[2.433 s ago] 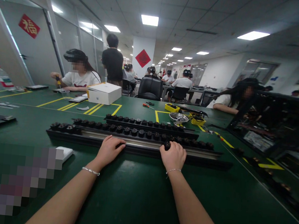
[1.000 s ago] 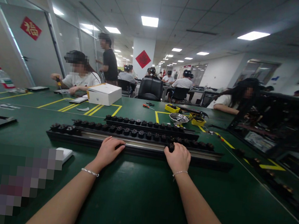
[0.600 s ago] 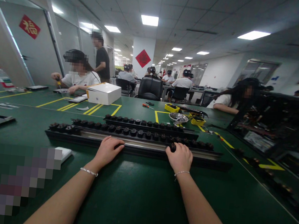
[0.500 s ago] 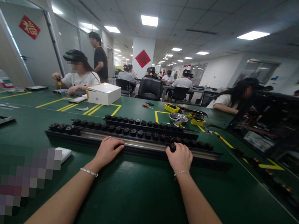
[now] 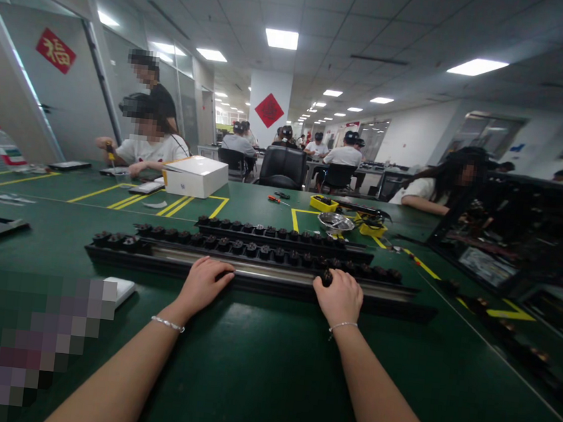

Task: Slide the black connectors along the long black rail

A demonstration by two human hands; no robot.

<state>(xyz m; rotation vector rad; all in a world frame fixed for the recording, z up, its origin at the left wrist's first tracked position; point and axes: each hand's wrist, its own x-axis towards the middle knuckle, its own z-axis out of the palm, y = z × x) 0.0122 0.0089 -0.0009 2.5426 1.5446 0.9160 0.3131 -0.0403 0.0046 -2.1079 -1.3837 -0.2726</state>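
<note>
A long black rail [image 5: 265,271] with a metal strip and a row of black round knobs lies across the green table in front of me. My left hand [image 5: 203,283] rests on its near edge, fingers curled over the rail. Further right, my right hand [image 5: 339,296] pinches one black knob [image 5: 325,277] on the rail. Behind it lies a second, shorter black rail with knobs [image 5: 283,237]. Both wrists wear thin bracelets.
A white box [image 5: 197,175], yellow trays [image 5: 324,203], a metal bowl [image 5: 336,222] and a screwdriver [image 5: 276,200] sit further back. A small white pad [image 5: 120,288] lies at left. A dark framed unit [image 5: 514,242] stands at right. Other people sit around the tables; one stands at left.
My right hand with the knob has slid a little to the right along the rail. The standing person in black has walked left behind the seated one. My left hand stays put.
</note>
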